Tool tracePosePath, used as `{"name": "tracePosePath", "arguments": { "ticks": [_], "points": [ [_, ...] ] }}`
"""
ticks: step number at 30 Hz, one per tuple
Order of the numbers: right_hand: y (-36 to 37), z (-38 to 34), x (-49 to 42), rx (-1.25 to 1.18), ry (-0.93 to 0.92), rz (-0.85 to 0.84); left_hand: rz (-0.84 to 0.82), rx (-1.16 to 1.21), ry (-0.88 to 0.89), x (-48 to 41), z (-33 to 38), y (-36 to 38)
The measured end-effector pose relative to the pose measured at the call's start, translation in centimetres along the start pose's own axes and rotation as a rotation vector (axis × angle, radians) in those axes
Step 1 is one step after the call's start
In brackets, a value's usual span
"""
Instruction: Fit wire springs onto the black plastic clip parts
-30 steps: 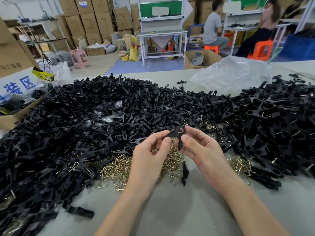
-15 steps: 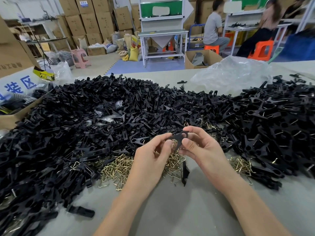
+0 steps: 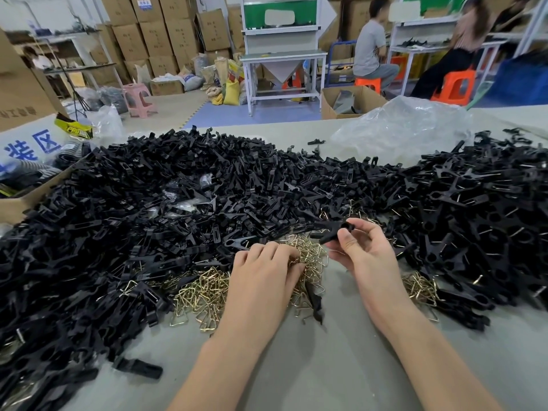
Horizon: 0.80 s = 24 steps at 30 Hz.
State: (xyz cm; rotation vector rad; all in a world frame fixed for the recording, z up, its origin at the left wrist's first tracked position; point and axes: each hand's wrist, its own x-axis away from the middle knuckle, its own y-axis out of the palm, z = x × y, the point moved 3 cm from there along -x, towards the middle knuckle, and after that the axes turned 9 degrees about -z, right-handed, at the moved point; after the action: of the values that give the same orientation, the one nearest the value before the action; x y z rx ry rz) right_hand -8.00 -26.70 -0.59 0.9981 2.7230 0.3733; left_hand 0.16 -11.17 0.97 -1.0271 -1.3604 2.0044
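Observation:
My right hand (image 3: pixel 363 250) pinches a black plastic clip part (image 3: pixel 333 231) between thumb and fingers, held just above the table. My left hand (image 3: pixel 265 269) lies palm down on the heap of brass-coloured wire springs (image 3: pixel 204 295), its fingertips curled into the springs; whether they grip one is hidden. A huge pile of loose black clip parts (image 3: pixel 142 221) covers the left and middle of the table. To the right lies a second pile of black clips with springs fitted (image 3: pixel 480 221).
A grey table (image 3: pixel 326 366) carries everything. A cardboard box (image 3: pixel 17 203) stands at the left edge, a crumpled clear plastic bag (image 3: pixel 403 132) at the back right. One stray black part (image 3: pixel 138 367) lies near the front left. People sit at benches far behind.
My left hand has let go of the clip part and dropped down onto the spring heap. My right hand now holds the part alone, turned sideways.

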Motion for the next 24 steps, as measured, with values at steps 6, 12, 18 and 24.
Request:
{"name": "tracePosePath", "arguments": {
  "ticks": [6, 12, 18, 24],
  "points": [
    [0.2, -0.3, 0.0, 0.030, 0.001, -0.021, 0.113, 0.358, -0.074, 0.3, -0.4, -0.5],
    [0.2, -0.3, 0.1, 0.016, 0.002, -0.021, 0.082, 0.451, -0.061, 0.2, 0.0, -0.7],
    [0.2, -0.4, 0.0, 0.001, 0.011, -0.016, 0.118, 0.359, -0.026, 0.3, 0.3, -0.9],
    [0.3, -0.5, 0.0, 0.006, 0.021, -0.019, 0.101, 0.543, -0.117, 0.1, -0.7, -0.4]
  ]
}}
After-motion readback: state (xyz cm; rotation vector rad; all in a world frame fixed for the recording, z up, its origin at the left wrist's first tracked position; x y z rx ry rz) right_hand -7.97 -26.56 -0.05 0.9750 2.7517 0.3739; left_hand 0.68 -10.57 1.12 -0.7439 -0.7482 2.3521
